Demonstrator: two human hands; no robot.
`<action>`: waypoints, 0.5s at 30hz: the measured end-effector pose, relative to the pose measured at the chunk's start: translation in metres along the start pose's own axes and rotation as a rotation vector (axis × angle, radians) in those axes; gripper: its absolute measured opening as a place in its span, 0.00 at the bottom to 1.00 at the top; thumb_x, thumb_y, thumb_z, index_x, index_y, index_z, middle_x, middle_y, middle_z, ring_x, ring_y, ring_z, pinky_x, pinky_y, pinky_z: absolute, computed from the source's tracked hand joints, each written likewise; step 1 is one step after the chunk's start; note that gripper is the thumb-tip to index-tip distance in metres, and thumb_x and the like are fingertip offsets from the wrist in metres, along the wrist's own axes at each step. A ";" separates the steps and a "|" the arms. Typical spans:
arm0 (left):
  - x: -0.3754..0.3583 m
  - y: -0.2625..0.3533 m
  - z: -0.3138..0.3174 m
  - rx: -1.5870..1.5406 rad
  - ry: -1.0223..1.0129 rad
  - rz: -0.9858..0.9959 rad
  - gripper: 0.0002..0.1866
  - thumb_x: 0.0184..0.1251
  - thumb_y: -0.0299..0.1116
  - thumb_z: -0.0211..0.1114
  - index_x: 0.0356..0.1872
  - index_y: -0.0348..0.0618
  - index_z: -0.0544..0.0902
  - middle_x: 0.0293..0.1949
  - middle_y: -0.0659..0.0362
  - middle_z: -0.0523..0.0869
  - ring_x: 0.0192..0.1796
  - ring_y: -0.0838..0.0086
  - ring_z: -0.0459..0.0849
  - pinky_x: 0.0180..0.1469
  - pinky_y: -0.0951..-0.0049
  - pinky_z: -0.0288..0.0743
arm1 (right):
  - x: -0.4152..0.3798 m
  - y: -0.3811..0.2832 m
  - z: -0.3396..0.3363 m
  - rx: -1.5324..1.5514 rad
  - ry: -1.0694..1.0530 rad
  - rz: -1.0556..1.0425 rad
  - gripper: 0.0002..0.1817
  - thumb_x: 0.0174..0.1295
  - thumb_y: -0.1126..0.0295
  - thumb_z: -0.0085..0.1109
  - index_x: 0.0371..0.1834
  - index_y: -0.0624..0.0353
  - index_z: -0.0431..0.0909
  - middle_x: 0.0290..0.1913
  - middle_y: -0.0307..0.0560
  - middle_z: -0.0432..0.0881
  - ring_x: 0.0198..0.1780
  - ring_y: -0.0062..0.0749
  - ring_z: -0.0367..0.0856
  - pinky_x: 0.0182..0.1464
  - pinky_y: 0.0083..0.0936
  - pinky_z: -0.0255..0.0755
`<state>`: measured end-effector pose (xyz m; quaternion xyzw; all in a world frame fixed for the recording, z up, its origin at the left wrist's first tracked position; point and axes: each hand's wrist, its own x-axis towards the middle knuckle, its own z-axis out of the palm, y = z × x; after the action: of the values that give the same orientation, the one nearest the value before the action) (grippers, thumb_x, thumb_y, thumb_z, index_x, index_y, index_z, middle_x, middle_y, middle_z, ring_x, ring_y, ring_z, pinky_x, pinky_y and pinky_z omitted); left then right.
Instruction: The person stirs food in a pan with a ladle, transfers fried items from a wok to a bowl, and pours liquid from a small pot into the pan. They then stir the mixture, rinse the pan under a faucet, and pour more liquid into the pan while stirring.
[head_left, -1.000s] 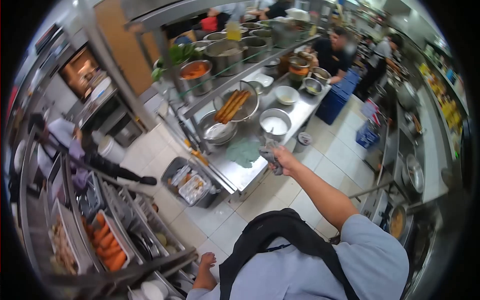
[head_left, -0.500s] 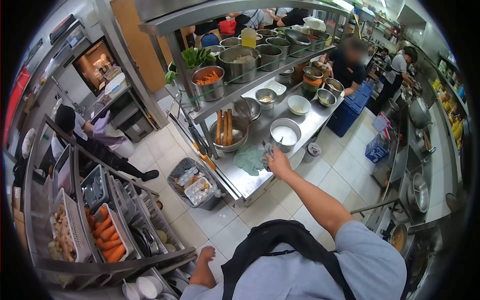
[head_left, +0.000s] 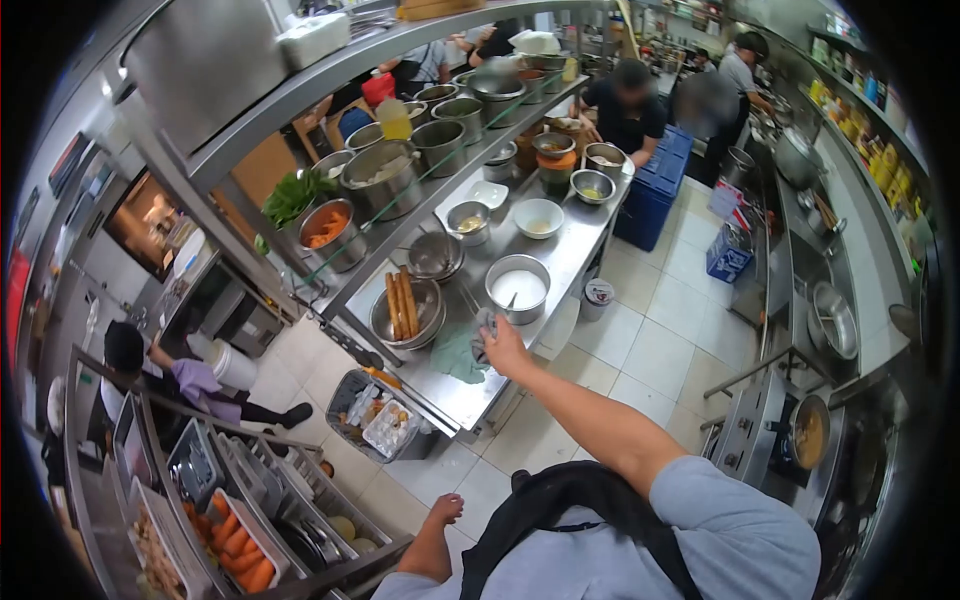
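My right hand point(head_left: 507, 350) is closed on a crumpled grey cloth point(head_left: 486, 328) at the near end of the steel worktable point(head_left: 510, 377). A green cloth point(head_left: 458, 353) lies flat just left of it. Behind the hand stands a steel pot of white contents point(head_left: 520, 290) with a utensil leaning in it. To the left, a steel bowl point(head_left: 385, 330) holds several long brown sticks point(head_left: 403, 303). My left hand point(head_left: 447, 508) hangs low over the floor, its fingers loosely curled with nothing visible in them.
A grey bin point(head_left: 345, 440) of waste stands by the table's left corner. Carrots point(head_left: 240, 552) fill a rack basket at lower left. Pots, including one of shredded carrot point(head_left: 325, 228), line the shelf above. A stove pan point(head_left: 808, 432) is at right. Co-workers stand beyond the table.
The view has turned, so the table appears further left and lower. My right hand still holds the grey cloth near the pot. My left hand's fingers look more curled.
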<state>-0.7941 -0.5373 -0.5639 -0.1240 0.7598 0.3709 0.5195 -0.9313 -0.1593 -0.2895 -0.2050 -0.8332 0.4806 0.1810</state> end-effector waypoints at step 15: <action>0.030 0.053 0.003 0.236 -0.055 0.001 0.20 0.68 0.40 0.63 0.60 0.48 0.79 0.37 0.58 0.86 0.33 0.73 0.84 0.32 0.67 0.78 | -0.003 0.000 -0.030 0.175 0.072 0.220 0.30 0.71 0.56 0.55 0.66 0.69 0.67 0.60 0.70 0.77 0.63 0.60 0.76 0.63 0.41 0.70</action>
<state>-0.8352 -0.4928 -0.5682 -0.0513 0.7838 0.2825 0.5507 -0.9144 -0.1392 -0.2753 -0.2954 -0.7535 0.5609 0.1741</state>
